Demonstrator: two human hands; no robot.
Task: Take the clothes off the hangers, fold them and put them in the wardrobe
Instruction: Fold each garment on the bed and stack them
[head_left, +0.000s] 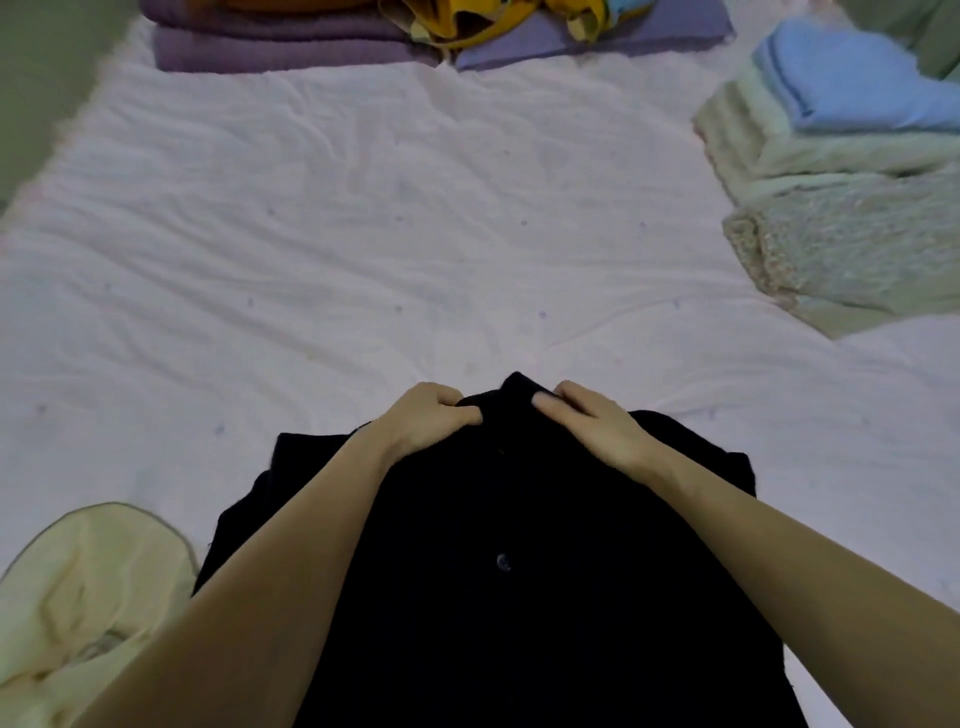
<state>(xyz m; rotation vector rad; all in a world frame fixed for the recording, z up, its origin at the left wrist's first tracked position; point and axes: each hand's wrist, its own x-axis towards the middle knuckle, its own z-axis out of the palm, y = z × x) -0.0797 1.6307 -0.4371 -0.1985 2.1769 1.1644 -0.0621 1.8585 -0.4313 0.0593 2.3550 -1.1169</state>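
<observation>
A black, buttoned fabric garment (498, 561) lies at the near edge of a bed covered by a wrinkled pale pink sheet (363, 218), its collar end pointing toward the middle of the bed and its lower part running out of view at the bottom. Both hands are at the collar: the left hand (431, 421) has its fingers curled over the top of the dark cloth with the thumb pressed on the front, gripping the collar's left side, and the right hand (587, 415) pinches the collar's right side, thumb on top and fingers folded behind. The two hands sit just beside each other, with a small peak of black cloth rising between them. A round dark button (503, 562) shows on the garment's front, between the two bare forearms. At the near left corner of the bed a cream-coloured soft cloth (88, 597) lies crumpled, touching the garment's left side. Along the far edge are stacked folded purple blankets (270, 47) with a yellow fabric item (488, 21) lying on them. By the right edge stands a pile of folded pale green and cream blankets (852, 208) with a folded light blue cloth (852, 83) on top, well apart from the hands.
</observation>
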